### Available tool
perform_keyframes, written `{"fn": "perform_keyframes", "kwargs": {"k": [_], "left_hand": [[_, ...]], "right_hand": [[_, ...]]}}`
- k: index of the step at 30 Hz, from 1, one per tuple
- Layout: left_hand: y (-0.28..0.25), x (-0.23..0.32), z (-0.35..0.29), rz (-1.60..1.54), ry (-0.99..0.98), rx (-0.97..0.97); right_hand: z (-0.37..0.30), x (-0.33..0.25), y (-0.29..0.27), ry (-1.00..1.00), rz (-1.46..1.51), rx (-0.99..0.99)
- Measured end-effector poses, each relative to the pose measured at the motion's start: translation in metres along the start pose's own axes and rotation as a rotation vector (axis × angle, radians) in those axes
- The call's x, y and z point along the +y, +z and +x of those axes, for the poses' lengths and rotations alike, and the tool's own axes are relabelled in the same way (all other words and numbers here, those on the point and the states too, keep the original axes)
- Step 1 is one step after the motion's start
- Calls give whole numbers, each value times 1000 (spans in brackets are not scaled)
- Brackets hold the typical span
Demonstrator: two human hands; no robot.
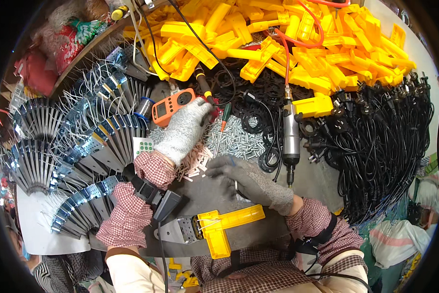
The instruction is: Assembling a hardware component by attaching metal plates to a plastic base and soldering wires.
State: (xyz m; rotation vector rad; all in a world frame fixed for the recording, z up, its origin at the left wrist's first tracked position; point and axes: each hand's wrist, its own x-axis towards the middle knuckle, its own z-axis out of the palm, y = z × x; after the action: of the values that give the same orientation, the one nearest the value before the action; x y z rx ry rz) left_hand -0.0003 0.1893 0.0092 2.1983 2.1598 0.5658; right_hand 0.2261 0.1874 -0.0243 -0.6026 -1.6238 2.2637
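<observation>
My left hand (183, 132), in a light grey glove, reaches over an orange meter (173, 107). Its fingertips are beside a black-and-yellow-handled tool (203, 84) with a cable and a small red thing (214, 115); their grip is hidden. My right hand (251, 180), in a darker grey glove, is curled above the grey work surface, fingers partly blurred. Something small and whitish shows at its fingers, too unclear to name. Below both hands lies a yellow T-shaped plastic shell (217, 237) with white wires inside, joined to a perforated metal plate (180, 230).
Yellow shells (322, 53) pile up at the back. A power screwdriver (291, 132) on a red hose points down near my right hand. Screws (236, 139), pinkish strips (195, 161) and a green-handled screwdriver (226, 115) lie mid-table. Metal plates (107, 141) fill the left, black plug cords (375, 151) the right.
</observation>
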Motion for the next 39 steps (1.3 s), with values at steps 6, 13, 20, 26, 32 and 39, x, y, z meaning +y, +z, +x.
{"fn": "perform_keyframes", "kwargs": {"k": [6,13,20,26,32,39], "left_hand": [[-3,-2,-16,-32,57,112],[-40,69,-117,316,784,-12],[-37,65,-164,392,793,94],[-26,70,-160,-470,140,115],[-20,90,-139,-1199,-632,-64],[-26,94,-178,-863,-534,361]], "right_hand": [[3,3,-18,136,528,-119],[3,0,-19,58,345,-91],[-9,-21,-6,184,77,-67],[-13,-16,2,-128,-178,82],[-15,-5,6,-534,-726,151],[-29,-5,11,-493,-883,-84]]}}
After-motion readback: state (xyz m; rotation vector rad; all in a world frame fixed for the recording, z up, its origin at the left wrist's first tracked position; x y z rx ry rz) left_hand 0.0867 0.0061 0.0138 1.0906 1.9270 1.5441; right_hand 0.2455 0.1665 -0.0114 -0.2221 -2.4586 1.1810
